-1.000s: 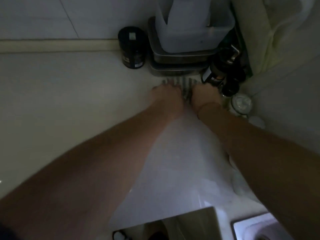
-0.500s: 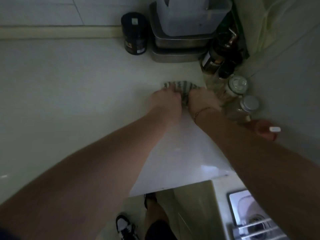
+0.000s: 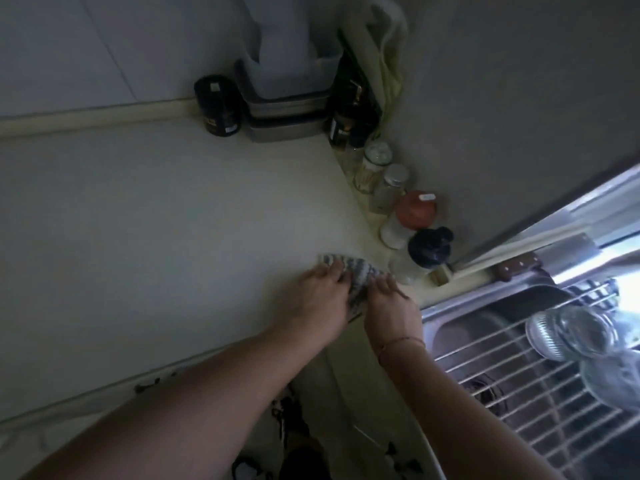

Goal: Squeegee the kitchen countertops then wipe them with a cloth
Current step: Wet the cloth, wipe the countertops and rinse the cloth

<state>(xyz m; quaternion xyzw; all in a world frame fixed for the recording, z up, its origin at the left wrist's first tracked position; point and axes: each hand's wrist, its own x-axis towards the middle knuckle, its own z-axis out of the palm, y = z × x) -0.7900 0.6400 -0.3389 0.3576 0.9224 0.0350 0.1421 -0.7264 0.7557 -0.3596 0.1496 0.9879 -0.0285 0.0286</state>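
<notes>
A striped grey cloth (image 3: 356,271) lies flat on the pale countertop (image 3: 156,220), close to its front edge and to the sink. My left hand (image 3: 315,303) presses on the cloth's left part with fingers spread. My right hand (image 3: 391,306) presses on its right part, fingers straight. The two hands lie side by side, and much of the cloth is hidden under them. No squeegee is in view.
A black jar (image 3: 218,105), stacked metal trays (image 3: 284,119) and dark bottles (image 3: 346,126) stand in the back corner. Several jars (image 3: 391,188) line the right wall. A steel sink (image 3: 485,327) with a wire rack (image 3: 540,382) and glassware (image 3: 571,336) lies at right.
Both hands have dragged the cloth from the trays in the back corner toward the front edge of the counter. The sink has come into view.
</notes>
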